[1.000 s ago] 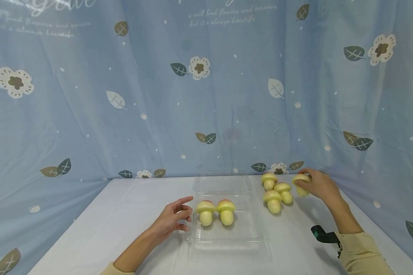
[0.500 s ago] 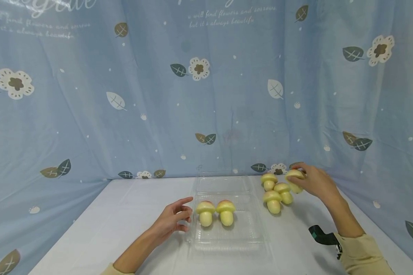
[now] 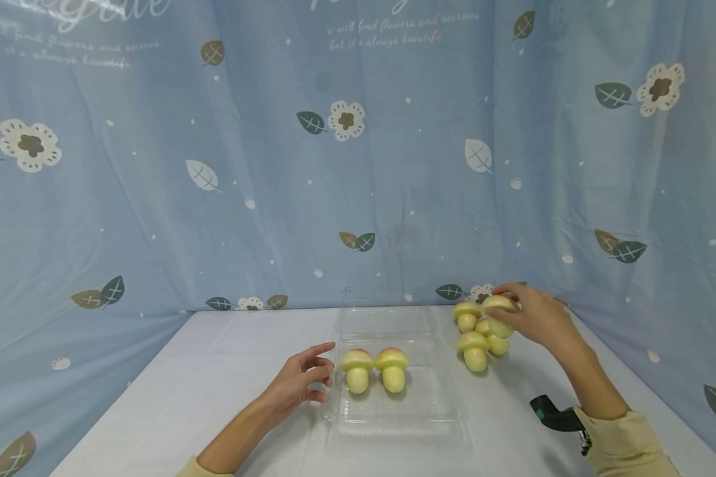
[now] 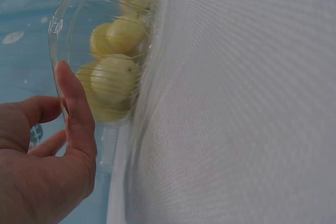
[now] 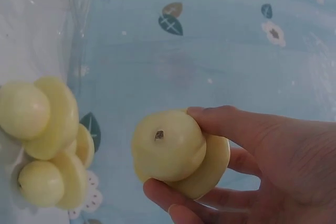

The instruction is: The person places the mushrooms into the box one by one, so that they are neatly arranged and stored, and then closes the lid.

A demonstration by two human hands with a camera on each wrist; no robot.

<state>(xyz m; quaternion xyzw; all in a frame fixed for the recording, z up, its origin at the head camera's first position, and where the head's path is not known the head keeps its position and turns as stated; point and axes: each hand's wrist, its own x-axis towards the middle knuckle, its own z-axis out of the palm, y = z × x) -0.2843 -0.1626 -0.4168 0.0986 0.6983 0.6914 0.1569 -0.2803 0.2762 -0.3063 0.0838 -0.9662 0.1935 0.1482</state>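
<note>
While lifted off the surface, held mushroom: gripped by right hand — thumb and fingers curled round cap and stem, just above the loose cluster; right wrist view shows stem end facing the cam.
Right hand: clamped on that mushroom, at far right of surface, near the backdrop.
Left hand: fingers relaxed and apart, holding nothing; fingertips just beside left edge of clear tray. Left wrist view — thumb up against the tray's wall.
Clear tray: plastic clamshell, lid open toward the back, mid-surface.
Mushrooms in tray: 2, upright, side by side near left-front part — left one, right one, caps touching or nearly so.
Loose mushrooms: 3 on surface right of tray, bunched close — back one, front one, third partly hidden under the held one.
Surface: white cloth.
Backdrop: blue fabric w/ flower & leaf print.
</note>
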